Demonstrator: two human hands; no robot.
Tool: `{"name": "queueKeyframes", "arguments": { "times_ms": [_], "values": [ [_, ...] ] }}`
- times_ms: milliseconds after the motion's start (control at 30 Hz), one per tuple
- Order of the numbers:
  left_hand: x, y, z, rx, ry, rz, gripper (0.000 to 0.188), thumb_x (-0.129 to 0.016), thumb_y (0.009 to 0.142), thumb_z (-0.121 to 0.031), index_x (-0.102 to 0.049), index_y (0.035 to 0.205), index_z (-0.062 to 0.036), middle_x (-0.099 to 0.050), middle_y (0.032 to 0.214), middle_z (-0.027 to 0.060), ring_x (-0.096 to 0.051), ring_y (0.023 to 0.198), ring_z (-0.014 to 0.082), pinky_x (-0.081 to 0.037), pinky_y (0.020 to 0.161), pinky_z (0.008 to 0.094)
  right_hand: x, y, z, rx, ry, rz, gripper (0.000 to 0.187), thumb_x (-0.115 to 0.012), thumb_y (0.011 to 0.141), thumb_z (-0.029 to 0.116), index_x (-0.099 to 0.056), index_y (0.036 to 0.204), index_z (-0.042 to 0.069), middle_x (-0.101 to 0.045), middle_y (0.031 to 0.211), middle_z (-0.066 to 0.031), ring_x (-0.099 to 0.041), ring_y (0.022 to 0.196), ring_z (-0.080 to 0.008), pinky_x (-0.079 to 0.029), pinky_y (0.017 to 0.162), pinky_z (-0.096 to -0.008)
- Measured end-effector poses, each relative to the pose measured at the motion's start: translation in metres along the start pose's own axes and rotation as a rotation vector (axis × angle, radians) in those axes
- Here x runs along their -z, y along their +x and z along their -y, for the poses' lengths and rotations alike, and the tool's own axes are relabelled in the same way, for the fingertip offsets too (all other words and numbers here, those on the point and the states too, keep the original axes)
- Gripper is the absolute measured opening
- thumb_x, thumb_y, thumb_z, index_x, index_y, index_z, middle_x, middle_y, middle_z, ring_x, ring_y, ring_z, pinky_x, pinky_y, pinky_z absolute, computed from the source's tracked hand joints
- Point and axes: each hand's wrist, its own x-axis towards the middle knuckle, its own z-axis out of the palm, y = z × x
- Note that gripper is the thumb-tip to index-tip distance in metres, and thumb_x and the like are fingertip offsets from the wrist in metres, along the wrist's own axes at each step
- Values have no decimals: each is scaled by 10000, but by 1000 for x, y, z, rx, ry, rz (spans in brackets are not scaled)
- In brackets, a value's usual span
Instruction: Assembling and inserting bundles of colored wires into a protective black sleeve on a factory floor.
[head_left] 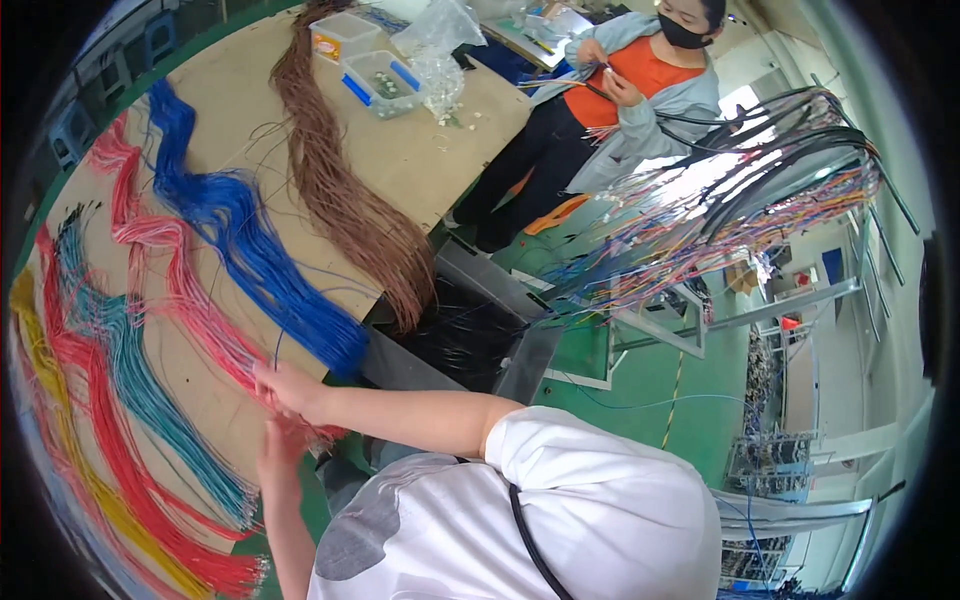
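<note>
A long bundle of pink wires runs down the table to its near edge. My right hand is closed around wires near the near end of that bundle. Just below it, my left hand is at the loose pink ends; its fingers are blurred and partly hidden, so their grip is unclear. To the right of the pink wires lies a thick blue wire bundle, and to their left a teal wire bundle.
Red, yellow and brown wire bundles also lie on the table. Clear plastic boxes stand at the back. A grey bin of black cables adjoins the table. Beyond are a co-worker handling a cable and a rack of hanging wires.
</note>
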Motion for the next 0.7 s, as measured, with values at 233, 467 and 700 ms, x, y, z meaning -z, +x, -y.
{"name": "queueKeyframes", "arguments": {
  "times_ms": [233,467,700],
  "values": [
    [12,-20,-16,-13,150,51,255,-364,897,-238,-502,803,-45,-436,548,9,-408,424,104,-326,387,203,-32,3,-5,-189,126,43,344,-358,881,312,-484,698,50,-468,535,-30,-399,411,-96,-326,381,-238],
    [31,-54,-6,-2,-65,-52,189,-410,881,-203,-495,836,-39,-423,585,-3,-384,441,75,-302,381,177,-32,9,45,-97,718,122,243,-416,867,353,-469,813,122,-351,526,56,-318,428,-55,-275,411,-198],
    [11,-62,-23,-193,-257,-175,320,-400,883,-289,-529,907,2,-499,682,30,-478,607,132,-382,551,264,-56,0,34,-169,578,98,299,-422,855,404,-410,687,157,-268,491,57,-260,390,-48,-224,364,-194]
  ]
}}
